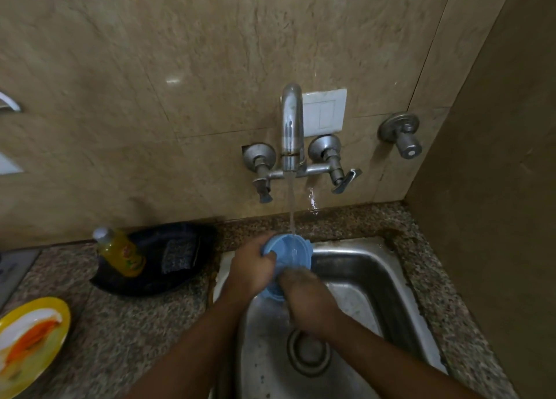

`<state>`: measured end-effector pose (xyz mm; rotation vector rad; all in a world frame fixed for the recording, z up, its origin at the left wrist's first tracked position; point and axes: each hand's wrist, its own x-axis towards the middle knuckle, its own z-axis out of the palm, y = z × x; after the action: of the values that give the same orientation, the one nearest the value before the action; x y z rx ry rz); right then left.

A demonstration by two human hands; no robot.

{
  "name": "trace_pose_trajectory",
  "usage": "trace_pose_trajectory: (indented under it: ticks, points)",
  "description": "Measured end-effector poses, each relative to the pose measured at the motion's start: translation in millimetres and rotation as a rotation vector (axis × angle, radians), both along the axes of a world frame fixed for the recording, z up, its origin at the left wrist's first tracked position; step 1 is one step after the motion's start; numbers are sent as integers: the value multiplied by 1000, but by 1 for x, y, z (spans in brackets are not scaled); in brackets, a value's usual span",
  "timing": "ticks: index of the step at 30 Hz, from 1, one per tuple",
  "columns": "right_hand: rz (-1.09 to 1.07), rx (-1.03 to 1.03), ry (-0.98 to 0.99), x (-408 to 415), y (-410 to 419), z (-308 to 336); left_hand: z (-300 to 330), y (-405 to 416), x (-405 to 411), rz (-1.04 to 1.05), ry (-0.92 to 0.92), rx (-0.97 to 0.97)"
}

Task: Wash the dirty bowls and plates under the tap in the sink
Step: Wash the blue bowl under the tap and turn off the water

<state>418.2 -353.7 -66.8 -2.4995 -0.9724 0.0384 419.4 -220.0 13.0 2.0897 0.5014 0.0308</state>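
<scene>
A steel sink (376, 266) fills the lower centre and right of the frame, set into a speckled granite counter (120, 323). Above it, at mid-frame, the wall tap (291, 128) runs a thin stream straight down onto a blue bowl (287, 250) held over the basin, just above centre-bottom. The left hand (252, 266) is closed over the bowl's left rim, thumb inside; the right hand (307, 296) is blurred, pressed against the bowl's lower side — whether it grips or rubs, I cannot tell. The bowl looks like light, stiff plastic, pale blue and wet, so likely slippery; the rim is probably the surest hold. At lower left sits a yellow plate (30, 344) streaked orange — apparently unwashed. Smallest, a yellow soap bottle (120, 251) stands left of the sink.
</scene>
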Motion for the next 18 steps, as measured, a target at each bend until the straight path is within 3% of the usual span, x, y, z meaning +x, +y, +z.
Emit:
trace_pose_trajectory:
  ticks: [3, 7, 11, 15, 18]
  points:
    - [88, 129, 117, -16, 13, 1, 9, -3, 11, -68, 3, 123]
    - [135, -56, -175, 5, -21, -19, 10, -8, 4, -164, 54, 181]
    - [123, -49, 80, -19, 3, -7, 8, -9, 11, -182, 74, 225]
    - [128, -174, -273, 0, -21, -16, 6, -4, 6, -167, 79, 152]
    - [51, -102, -47, -12, 1, 0, 9, -4, 12, -174, 84, 189]
